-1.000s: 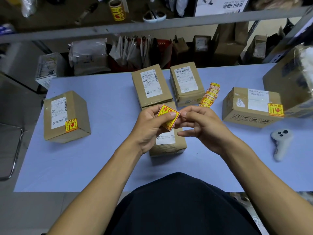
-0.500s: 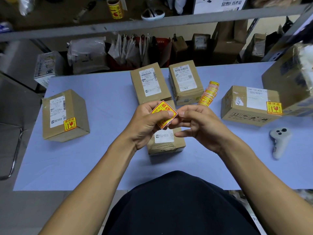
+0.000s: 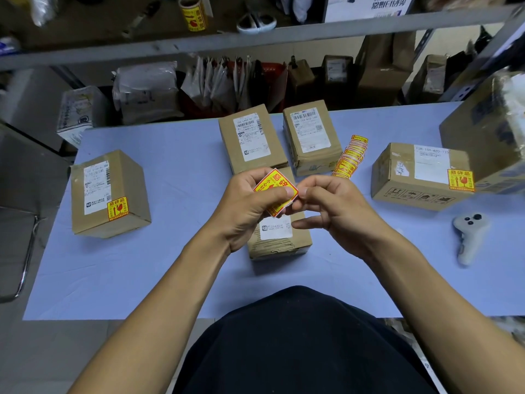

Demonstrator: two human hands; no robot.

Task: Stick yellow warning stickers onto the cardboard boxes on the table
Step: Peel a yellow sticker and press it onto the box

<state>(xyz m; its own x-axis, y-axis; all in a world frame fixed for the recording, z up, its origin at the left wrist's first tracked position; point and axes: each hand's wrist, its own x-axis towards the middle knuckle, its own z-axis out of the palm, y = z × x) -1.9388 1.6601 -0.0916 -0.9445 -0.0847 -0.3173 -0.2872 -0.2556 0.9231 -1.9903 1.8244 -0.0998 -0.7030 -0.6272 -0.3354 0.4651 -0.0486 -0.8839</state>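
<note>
My left hand (image 3: 244, 206) pinches a yellow and red warning sticker (image 3: 275, 185) by thumb and fingers. My right hand (image 3: 335, 211) pinches the sticker's right corner with thumb and forefinger. Both hands hover above a small cardboard box (image 3: 279, 237) at the table's middle, which shows a white label. Two more cardboard boxes (image 3: 251, 139) (image 3: 311, 139) stand behind it with only white labels. The left box (image 3: 109, 194) and the right box (image 3: 420, 176) each carry a yellow sticker. A strip of yellow stickers (image 3: 349, 156) lies beside the back boxes.
A white handheld controller (image 3: 470, 234) lies on the blue table (image 3: 170, 251) at the right. A large cardboard box (image 3: 491, 132) fills the far right corner. A shelf rail (image 3: 255, 38) with a sticker roll (image 3: 193, 14) runs above the table's far edge, with parcels behind it.
The sticker has turned in my hands and my right fingers have closed on its right corner. My hands have shifted slightly, staying above the middle box.
</note>
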